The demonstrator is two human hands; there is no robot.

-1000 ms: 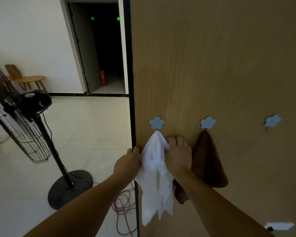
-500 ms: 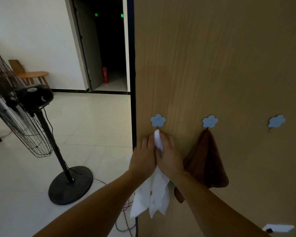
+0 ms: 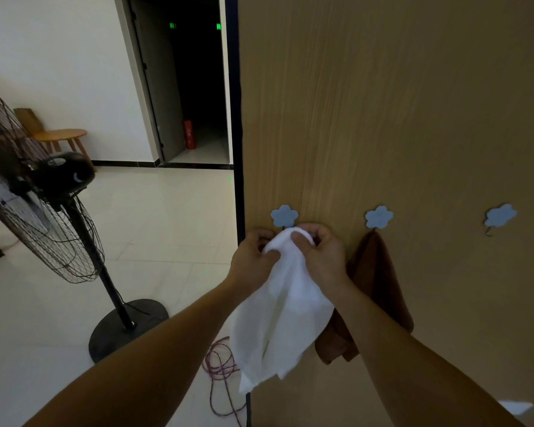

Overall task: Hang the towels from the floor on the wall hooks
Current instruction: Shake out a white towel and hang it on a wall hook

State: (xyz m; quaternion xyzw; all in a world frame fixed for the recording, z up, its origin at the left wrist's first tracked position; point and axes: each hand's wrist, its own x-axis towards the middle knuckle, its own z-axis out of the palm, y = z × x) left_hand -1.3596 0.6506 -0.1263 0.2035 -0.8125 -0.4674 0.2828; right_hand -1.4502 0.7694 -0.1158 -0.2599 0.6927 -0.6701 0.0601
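White cloth filled the middle of your view: the white towel (image 3: 282,306) was bunched at its top between your two hands and hung down loose below them, its lower corners dangling in front of the wooden wall (image 3: 383,103). Your left hand (image 3: 253,257) pinched the top fold from the left, thumb pressed into the cloth, and your right hand (image 3: 319,252) gripped it from the right, fingers curled over the bunched edge. Both hands were closed on the towel and sat close together, with only the gathered cloth between them.

You held that bunch right under the left hook (image 3: 284,216), a pale blue flower shape stuck to the wall (whether the cloth had caught on the hook itself I could not tell, since your fingers covered that spot). Just to the right, the brown towel (image 3: 379,282) hung from the middle hook (image 3: 379,217), partly behind your right forearm. Farther right, the right hook (image 3: 500,215) was bare, its small metal prong showing beneath the flower.

Off to your left stood a black pedestal fan (image 3: 40,192) on the pale tiled floor (image 3: 167,226), and a tangle of purple cord (image 3: 221,371) lay near the foot of the wall. Beyond it was a dark doorway (image 3: 195,81).
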